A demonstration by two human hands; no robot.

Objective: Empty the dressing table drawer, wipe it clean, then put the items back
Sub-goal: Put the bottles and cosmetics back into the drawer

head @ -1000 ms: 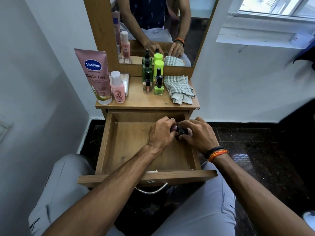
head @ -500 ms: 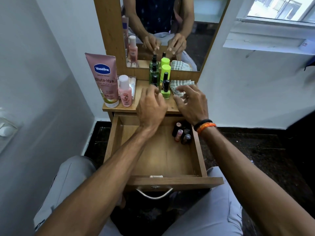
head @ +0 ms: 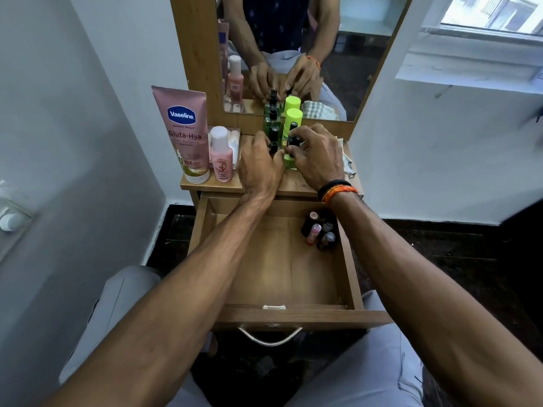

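Left hand: (head: 258, 168) upper centre of the frame, over the tabletop; fingers curled around a small dark-capped bottle (head: 273, 141), though how firmly cannot be told.
Right hand: (head: 316, 158) just right of the left one, fingertips pinched on the black cap of a lime nail-polish bottle (head: 290, 160); black and orange bands on the wrist.
Writing: pink tube (head: 186, 133) at upper left reads "Vaseline", "Gluta-Hya" and "10X"; smaller print is not legible.
Pink bottle: (head: 221, 155) white-capped, just right of the tube; its label shows a figure like "3", the rest unreadable.
Green bottles: a tall lime one (head: 292, 118) and a dark green one (head: 271, 123) stand behind the hands, against the mirror (head: 293, 39).
Cloth: (head: 346, 160) checked, mostly hidden behind the right hand at the table's right edge.
Drawer: (head: 282, 315) pulled open in mid frame, below both hands; forearms cross above it.
Drawer contents: four small bottles (head: 318, 230) clustered in the far right corner, under the right wrist and well apart from the fingers; rest of the floor bare wood.
Handle: (head: 270, 337) curved metal, on the drawer front, lower centre.
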